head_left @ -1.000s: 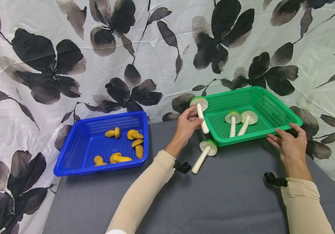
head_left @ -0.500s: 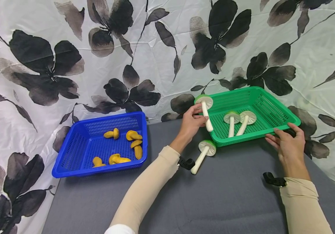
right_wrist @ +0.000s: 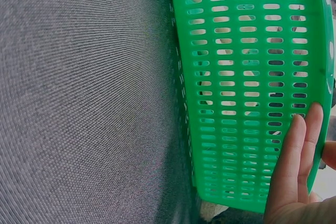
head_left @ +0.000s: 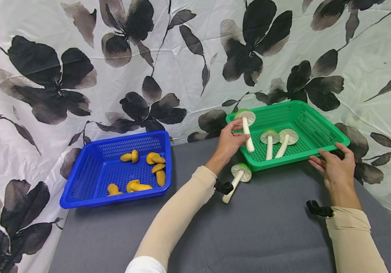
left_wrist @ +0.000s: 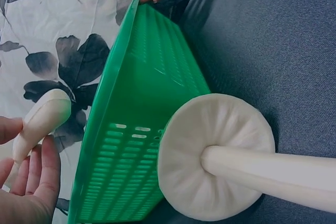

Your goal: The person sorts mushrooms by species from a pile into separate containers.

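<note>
My left hand pinches the white stem of a toy mushroom with a green cap, just inside the left end of a green basket. Its cap is up, the stem pointing down. Two similar mushrooms, one left and one right, lie in that basket. My right hand grips the near right corner, thumb over the rim and fingers against the outer wall. Another green-capped mushroom lies on the cloth by the basket's near left corner, partly behind the left wrist strap in the head view.
A blue basket stands to the left, with several yellow toy mushrooms in it. Grey cloth covers the table. A white floral sheet hangs behind both baskets.
My left hand has carried the pinched mushroom rightward, from the green basket's left rim to over its inside. The right hand keeps its grip on the corner.
</note>
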Demonstrator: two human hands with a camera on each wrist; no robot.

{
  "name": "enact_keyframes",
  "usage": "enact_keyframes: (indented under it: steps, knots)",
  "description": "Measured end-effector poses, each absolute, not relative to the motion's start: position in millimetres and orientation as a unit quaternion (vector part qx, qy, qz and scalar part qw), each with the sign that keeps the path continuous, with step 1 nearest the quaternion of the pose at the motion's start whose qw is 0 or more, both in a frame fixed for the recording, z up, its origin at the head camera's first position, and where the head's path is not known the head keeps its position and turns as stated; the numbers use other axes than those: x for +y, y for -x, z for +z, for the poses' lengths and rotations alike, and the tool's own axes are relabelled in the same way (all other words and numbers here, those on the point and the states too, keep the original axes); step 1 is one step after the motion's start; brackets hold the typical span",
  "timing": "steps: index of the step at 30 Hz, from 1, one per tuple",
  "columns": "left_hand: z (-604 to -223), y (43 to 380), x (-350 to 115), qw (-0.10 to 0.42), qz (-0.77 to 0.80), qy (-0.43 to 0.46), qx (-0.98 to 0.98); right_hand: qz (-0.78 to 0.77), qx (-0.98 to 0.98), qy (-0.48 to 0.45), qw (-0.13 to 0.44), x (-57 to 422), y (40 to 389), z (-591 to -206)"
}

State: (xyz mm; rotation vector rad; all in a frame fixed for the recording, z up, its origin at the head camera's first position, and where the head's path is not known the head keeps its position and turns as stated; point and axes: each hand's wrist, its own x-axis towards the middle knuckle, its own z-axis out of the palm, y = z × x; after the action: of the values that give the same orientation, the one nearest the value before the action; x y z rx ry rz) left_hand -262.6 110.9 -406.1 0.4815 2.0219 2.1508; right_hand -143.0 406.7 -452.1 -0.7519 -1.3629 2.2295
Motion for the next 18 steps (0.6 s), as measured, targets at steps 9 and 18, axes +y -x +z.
enact_keyframes:
  steps: [9,18]
  knots:
    - [-406.4,259.2,113.3,0.076,0.706,-0.190,0.678,0.805,-0.488,0.264,0.209,405.6,143.6,-451.2]
    - [-411.4,259.4,100.9,0.070,0.717,-0.200,0.664,0.805,-0.483,0.271,0.212,405.1,143.0,-449.9]
